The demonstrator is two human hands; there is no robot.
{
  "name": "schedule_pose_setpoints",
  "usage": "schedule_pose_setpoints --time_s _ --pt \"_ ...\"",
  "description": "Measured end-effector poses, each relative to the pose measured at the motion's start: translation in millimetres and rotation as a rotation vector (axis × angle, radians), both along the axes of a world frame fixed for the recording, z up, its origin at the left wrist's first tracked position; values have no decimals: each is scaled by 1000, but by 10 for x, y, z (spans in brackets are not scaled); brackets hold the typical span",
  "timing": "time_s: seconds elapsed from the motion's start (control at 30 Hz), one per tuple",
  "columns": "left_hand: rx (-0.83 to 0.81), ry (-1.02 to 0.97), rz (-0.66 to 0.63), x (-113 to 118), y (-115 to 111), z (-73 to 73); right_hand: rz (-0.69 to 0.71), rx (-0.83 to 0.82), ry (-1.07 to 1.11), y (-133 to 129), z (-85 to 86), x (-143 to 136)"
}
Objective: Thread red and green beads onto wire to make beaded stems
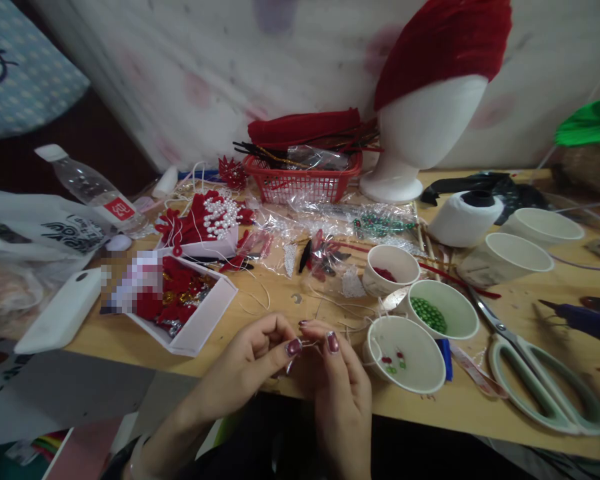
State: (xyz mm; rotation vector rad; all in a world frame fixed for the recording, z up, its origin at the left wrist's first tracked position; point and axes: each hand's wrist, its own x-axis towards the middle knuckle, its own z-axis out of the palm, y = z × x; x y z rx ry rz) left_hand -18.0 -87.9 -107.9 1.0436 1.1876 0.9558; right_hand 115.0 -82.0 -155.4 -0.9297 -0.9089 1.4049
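Observation:
My left hand (pixel 260 360) and my right hand (pixel 343 380) meet above the front edge of the table. Thumb and fingertips are pinched on each, with a thin pale thread (pixel 309 344) running between them. Fingers hide most of the thread. Close to my right hand stands a paper cup (pixel 437 380) with small red and green bead pieces (pixel 394 362) hanging on threads inside it. Behind it, another cup (pixel 467 320) holds green beads (pixel 429 316), and a third cup (pixel 395 257) has dark red beads (pixel 386 275). Loose pale threads lie on the table beyond my fingers.
Scissors (pixel 540 383) lie at right, near a blue tool (pixel 580 317). White boxes with red ornaments (pixel 215 320) stand at left, beside a white phone-like object (pixel 63 313) and a bottle (pixel 87 183). A red basket (pixel 305 181) and foam head (pixel 423 127) stand behind.

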Motion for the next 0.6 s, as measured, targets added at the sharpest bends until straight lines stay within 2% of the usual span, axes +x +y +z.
schedule_pose_setpoints --time_s 0.23,0.43,0.6 --pt "-16 141 34 13 -8 27 -53 13 -133 -30 74 -54" --pt "-20 192 29 9 -31 13 14 12 -113 -31 82 -30" --pt "5 213 4 -5 -50 12 -10 -43 -91 -37 82 -36"
